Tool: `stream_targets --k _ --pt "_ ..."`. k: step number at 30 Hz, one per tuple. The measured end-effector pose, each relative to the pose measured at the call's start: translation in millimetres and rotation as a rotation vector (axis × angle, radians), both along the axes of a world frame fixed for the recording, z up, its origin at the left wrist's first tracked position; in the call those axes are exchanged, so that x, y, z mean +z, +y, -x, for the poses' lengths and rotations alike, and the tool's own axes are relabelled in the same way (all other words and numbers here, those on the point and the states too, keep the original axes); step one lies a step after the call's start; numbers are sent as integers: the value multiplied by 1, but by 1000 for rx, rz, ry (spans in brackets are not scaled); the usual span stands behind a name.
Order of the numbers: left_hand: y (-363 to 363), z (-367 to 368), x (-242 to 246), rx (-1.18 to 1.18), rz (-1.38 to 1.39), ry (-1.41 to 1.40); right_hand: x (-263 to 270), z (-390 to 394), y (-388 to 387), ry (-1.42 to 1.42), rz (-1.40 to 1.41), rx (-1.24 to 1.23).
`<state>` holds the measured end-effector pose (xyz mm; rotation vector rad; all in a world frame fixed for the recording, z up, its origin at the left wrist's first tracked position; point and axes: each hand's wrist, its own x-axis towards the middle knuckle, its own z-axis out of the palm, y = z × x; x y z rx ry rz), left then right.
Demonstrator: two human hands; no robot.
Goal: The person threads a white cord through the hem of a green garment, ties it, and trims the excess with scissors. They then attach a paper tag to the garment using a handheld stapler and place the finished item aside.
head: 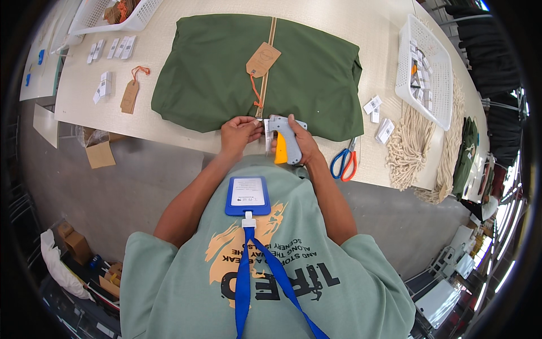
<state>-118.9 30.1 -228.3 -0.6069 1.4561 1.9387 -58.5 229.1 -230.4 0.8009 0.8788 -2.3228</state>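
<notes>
A folded green garment (pixel 211 72) lies before me, with a zip strip down its middle. A brown card hang tag (pixel 263 59) on an orange cord rests on the strip. My left hand (pixel 240 133) pinches the garment's near edge at the zip end. In my right hand (pixel 304 142) is a grey tagging gun (pixel 288 135) with a yellow trigger, held upright against that same edge. A white label (pixel 268 135) is at the gun's tip, between the hands; whether the needle passes through it cannot be told.
Scissors (pixel 348 163) with blue and red handles lie right of the garment. White label stacks (pixel 385 130) lie on both sides. A white basket (pixel 444 84) and cream cord bundles (pixel 408 156) stand right, another basket (pixel 142 19) upper left, a brown tag (pixel 129 96) left.
</notes>
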Motion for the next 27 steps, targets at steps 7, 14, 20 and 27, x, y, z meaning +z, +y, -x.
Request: stream_targets --k 7,14,20,27 --pt "6 4 3 77 20 -108 22 -17 8 15 -100 -49" --pt "13 9 4 86 85 -100 52 -39 10 111 -103 -190" --pt "21 8 -4 62 182 45 66 -69 -6 161 -70 -281" --pt "14 1 -8 -62 280 276 79 -62 -20 127 -61 -320"
